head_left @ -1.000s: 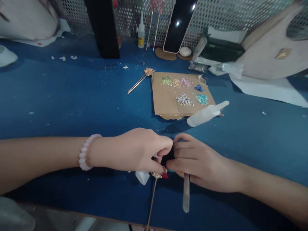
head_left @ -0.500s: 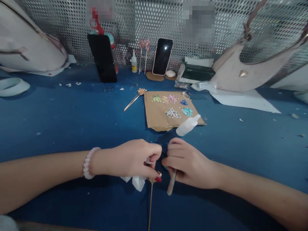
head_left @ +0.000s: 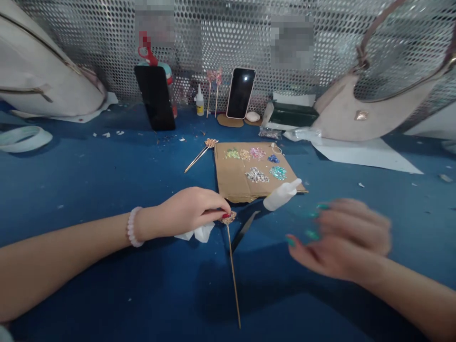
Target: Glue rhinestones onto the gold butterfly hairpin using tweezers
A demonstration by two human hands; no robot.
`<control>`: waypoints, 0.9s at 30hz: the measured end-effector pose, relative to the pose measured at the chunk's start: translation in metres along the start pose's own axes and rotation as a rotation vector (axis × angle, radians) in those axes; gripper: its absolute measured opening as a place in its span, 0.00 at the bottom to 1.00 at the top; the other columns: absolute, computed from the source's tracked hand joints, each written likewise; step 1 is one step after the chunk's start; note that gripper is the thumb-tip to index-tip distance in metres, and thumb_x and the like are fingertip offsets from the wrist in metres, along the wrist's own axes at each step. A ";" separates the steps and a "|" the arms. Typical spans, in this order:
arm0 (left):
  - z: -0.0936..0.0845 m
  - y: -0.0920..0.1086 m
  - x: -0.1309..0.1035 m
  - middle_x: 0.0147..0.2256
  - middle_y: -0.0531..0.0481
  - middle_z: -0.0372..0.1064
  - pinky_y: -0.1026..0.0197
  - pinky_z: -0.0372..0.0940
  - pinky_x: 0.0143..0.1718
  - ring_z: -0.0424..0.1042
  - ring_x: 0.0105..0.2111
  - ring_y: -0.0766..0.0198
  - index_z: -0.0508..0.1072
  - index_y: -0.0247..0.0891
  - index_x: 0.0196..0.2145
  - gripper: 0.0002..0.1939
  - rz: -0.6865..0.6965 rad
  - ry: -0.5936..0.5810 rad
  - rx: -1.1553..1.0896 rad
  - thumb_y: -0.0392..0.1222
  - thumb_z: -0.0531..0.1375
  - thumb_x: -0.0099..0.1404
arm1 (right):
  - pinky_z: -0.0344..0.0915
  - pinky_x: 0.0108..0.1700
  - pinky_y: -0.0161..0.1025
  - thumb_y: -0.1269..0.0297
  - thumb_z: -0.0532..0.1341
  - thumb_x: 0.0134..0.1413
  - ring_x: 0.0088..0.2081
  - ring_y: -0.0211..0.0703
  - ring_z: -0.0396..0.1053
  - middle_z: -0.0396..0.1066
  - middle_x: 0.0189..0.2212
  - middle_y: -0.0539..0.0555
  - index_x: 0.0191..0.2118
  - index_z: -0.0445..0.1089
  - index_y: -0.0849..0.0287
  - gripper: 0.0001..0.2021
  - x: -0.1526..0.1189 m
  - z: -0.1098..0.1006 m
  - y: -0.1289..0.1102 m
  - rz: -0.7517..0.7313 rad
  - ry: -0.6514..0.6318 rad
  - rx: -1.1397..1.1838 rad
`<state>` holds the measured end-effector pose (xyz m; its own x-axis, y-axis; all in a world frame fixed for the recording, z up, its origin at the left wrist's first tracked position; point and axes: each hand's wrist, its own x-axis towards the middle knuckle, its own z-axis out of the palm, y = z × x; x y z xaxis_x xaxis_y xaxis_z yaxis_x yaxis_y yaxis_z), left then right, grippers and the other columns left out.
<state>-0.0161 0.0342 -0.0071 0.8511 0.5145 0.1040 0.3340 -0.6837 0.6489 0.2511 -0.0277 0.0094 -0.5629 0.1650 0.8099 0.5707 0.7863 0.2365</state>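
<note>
My left hand, with a pink bead bracelet on its wrist, pinches the ornate head of a gold hairpin; the long stem points toward me. A crumpled white tissue lies beneath that hand. Just right of the hairpin, dark tweezers rest on the blue table. My right hand is blurred by motion, held off to the right with fingers apart and nothing visible in it. A white squeeze bottle leans at the front edge of a cardboard piece bearing small piles of coloured chips.
Behind the cardboard's left corner lies another gold hairpin. Two phones, being the black one at left, stand near the mesh wall with a small glue bottle. A tape roll sits far left; a handbag stands right.
My right hand has let go of the tweezers and moved right, its fingers spreading. My left hand has shifted the hairpin's head forward, toward the cardboard. The view has tilted slightly.
</note>
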 end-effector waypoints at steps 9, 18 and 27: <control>-0.006 0.007 -0.009 0.39 0.50 0.70 0.64 0.62 0.29 0.70 0.32 0.66 0.73 0.37 0.42 0.11 0.112 0.052 0.297 0.38 0.51 0.70 | 0.65 0.39 0.54 0.45 0.61 0.48 0.48 0.59 0.65 0.63 0.47 0.64 0.61 0.52 0.53 0.36 -0.033 0.018 0.040 0.610 -0.111 0.231; 0.020 0.037 -0.022 0.32 0.51 0.66 0.58 0.49 0.20 0.63 0.25 0.62 0.66 0.36 0.47 0.12 0.212 -0.160 0.427 0.44 0.52 0.69 | 0.67 0.43 0.50 0.69 0.59 0.54 0.42 0.52 0.69 0.70 0.37 0.58 0.42 0.65 0.53 0.09 -0.027 0.013 0.035 0.565 -0.419 0.421; 0.025 0.041 -0.022 0.36 0.53 0.64 0.57 0.48 0.23 0.59 0.25 0.62 0.65 0.39 0.38 0.02 0.154 -0.254 0.332 0.38 0.55 0.66 | 0.74 0.33 0.35 0.59 0.45 0.64 0.38 0.45 0.75 0.70 0.40 0.61 0.49 0.56 0.53 0.12 -0.013 -0.001 0.008 0.659 -0.532 0.819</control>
<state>-0.0116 -0.0178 -0.0018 0.9597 0.2790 -0.0347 0.2725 -0.8927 0.3591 0.2638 -0.0244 0.0018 -0.5915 0.7578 0.2752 0.3993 0.5719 -0.7165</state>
